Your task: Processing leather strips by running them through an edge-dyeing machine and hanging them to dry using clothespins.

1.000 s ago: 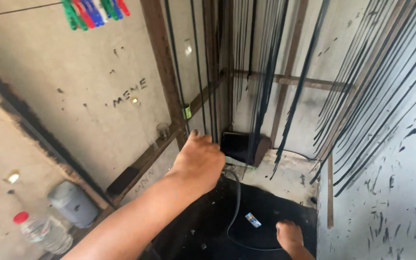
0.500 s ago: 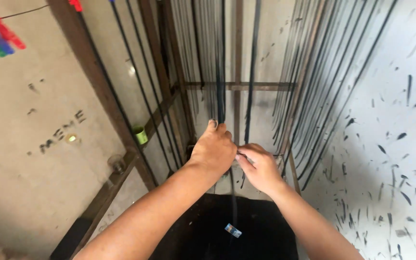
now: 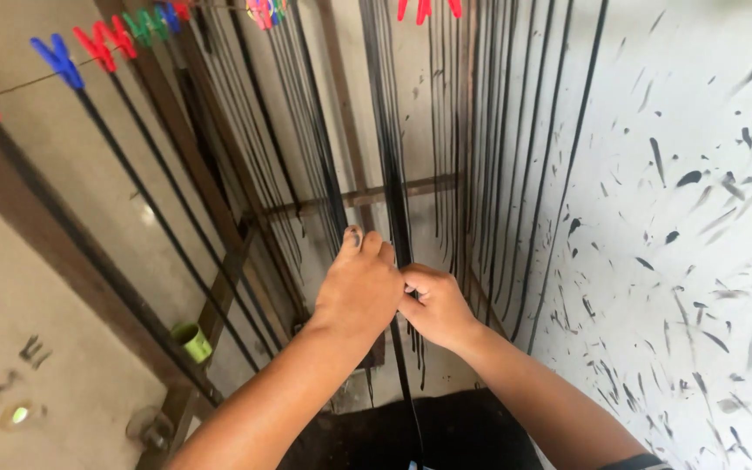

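Note:
My left hand (image 3: 360,285) and my right hand (image 3: 435,306) meet at the middle of the view, both pinching one long black strip (image 3: 404,383) that hangs straight down. The strip runs up between my fingers into a bundle of black strips (image 3: 386,130) dangling from above. My left fingertips are stained black. Below my hands the strip drops toward a dark surface (image 3: 454,431).
Many more black strips (image 3: 498,148) hang in rows, held by coloured clothespins (image 3: 106,43) on a line at top left. A white wall (image 3: 698,261) spattered with black marks stands at right. A wooden frame (image 3: 219,261) and a small green cup (image 3: 191,341) sit at left.
The view has tilted upward, bringing the clothespins into sight. My right hand came up from the bottom and joined my left hand on the hanging strip.

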